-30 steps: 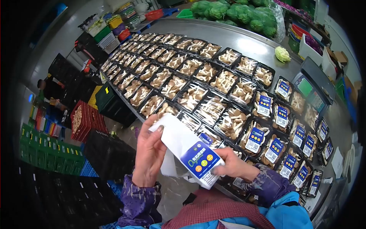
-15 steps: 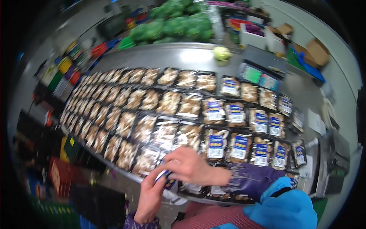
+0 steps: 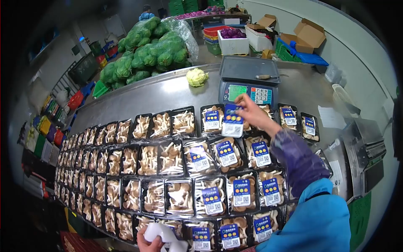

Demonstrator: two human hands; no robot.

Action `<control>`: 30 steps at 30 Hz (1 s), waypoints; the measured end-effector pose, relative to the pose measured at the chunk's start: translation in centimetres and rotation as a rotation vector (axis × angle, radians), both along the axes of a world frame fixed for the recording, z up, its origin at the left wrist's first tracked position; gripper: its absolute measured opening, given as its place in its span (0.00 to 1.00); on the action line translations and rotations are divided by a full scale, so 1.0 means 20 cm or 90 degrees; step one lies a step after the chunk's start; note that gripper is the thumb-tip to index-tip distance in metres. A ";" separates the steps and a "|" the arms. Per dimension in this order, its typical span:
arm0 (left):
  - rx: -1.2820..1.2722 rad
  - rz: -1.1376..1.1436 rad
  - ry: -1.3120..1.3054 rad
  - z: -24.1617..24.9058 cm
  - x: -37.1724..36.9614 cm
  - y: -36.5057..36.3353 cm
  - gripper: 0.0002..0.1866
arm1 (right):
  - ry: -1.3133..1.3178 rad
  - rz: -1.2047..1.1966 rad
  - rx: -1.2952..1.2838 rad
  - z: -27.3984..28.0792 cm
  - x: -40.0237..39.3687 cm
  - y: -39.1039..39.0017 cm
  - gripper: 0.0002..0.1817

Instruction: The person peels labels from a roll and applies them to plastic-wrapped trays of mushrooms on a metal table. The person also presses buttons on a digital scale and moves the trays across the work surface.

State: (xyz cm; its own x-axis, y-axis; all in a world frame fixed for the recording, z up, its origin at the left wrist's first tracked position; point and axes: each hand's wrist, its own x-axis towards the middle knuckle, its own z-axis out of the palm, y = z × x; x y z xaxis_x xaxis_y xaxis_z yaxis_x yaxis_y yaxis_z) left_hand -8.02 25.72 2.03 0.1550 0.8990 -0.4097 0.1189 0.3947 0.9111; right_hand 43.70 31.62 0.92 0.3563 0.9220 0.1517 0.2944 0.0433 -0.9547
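Rows of film-wrapped black trays of mushrooms (image 3: 171, 159) cover the steel table (image 3: 168, 96). Those at the right carry blue-and-white labels; those at the left are plain. My right hand (image 3: 254, 113) pinches a label (image 3: 233, 122) by its upper right side, over the back row beside a labelled tray (image 3: 213, 119). Part of the tray behind it is hidden by this hand. At the bottom edge my left hand (image 3: 149, 244) is closed on a white label roll (image 3: 161, 232), whose loose strip hangs over the front row. The lower part of that hand is out of frame.
Behind the trays stands a digital scale (image 3: 244, 93) with a small handled tool (image 3: 266, 77) on it. A pale cabbage (image 3: 196, 77) sits to its left. Bagged green cabbages (image 3: 155, 50) are piled beyond the table. Paper sheets (image 3: 332, 117) lie at right. A person (image 3: 146, 14) is far back.
My hands were together over the front row at a label. My right hand has moved away to the back row with a label, while my left stays low with the roll. The view has shifted.
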 end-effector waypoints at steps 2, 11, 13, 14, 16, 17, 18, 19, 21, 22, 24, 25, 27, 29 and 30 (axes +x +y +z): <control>-0.018 0.017 -0.023 0.00 0.03 0.00 0.27 | -0.143 0.020 -0.079 -0.14 0.26 0.09 0.17; -0.075 0.042 0.029 0.07 0.11 -0.02 0.28 | -0.777 -0.179 -0.115 -0.65 0.31 0.27 0.14; -0.083 0.048 0.021 0.08 0.10 -0.04 0.27 | -0.878 -0.247 -0.101 -0.62 0.27 0.25 0.13; -0.084 0.048 0.020 0.09 0.10 -0.05 0.27 | -0.978 -0.317 -0.084 -0.58 0.23 0.24 0.11; -0.088 0.013 -0.002 0.13 0.09 -0.07 0.26 | -0.981 -0.299 -0.086 -0.49 0.11 0.25 0.15; -0.086 0.011 -0.008 0.15 0.09 -0.07 0.26 | -0.849 -0.234 -0.007 -0.45 -0.03 0.24 0.17; -0.067 -0.009 -0.024 0.16 0.10 -0.07 0.26 | -0.614 -0.137 0.052 -0.52 -0.20 0.25 0.18; -0.052 -0.023 -0.038 0.18 0.10 -0.08 0.26 | -0.343 0.050 -0.047 -0.22 -0.49 0.08 0.17; -0.001 -0.056 -0.073 0.20 0.08 -0.11 0.24 | -0.066 0.418 -0.045 -0.14 -0.94 -0.09 0.28; 0.037 -0.075 -0.091 0.20 0.08 -0.09 0.23 | 0.003 0.497 0.076 -0.09 -1.15 -0.19 0.32; 0.080 -0.053 -0.142 0.28 0.05 -0.11 0.22 | 0.088 0.606 0.148 -0.04 -1.50 -0.35 0.34; 0.056 -0.004 -0.217 0.35 0.03 -0.11 0.22 | 0.132 0.659 0.084 -0.05 -1.60 -0.38 0.31; 0.057 0.110 -0.313 0.47 -0.03 -0.12 0.24 | 0.172 0.726 -0.094 -0.02 -1.71 -0.42 0.22; 0.091 0.201 -0.348 0.48 -0.12 -0.12 0.25 | 0.366 0.610 -0.105 0.04 -1.78 -0.46 0.16; 0.105 0.228 -0.362 0.46 -0.16 -0.14 0.26 | 0.406 0.577 -0.122 0.06 -1.79 -0.46 0.14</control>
State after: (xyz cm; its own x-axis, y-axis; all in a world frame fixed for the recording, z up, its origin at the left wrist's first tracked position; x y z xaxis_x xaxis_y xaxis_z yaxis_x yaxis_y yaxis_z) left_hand -11.14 22.98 11.32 -0.0119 0.9784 -0.2065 -0.5074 0.1720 0.8444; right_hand 7.83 22.40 2.18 -0.4951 0.8688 0.0088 -0.3156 -0.1704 -0.9335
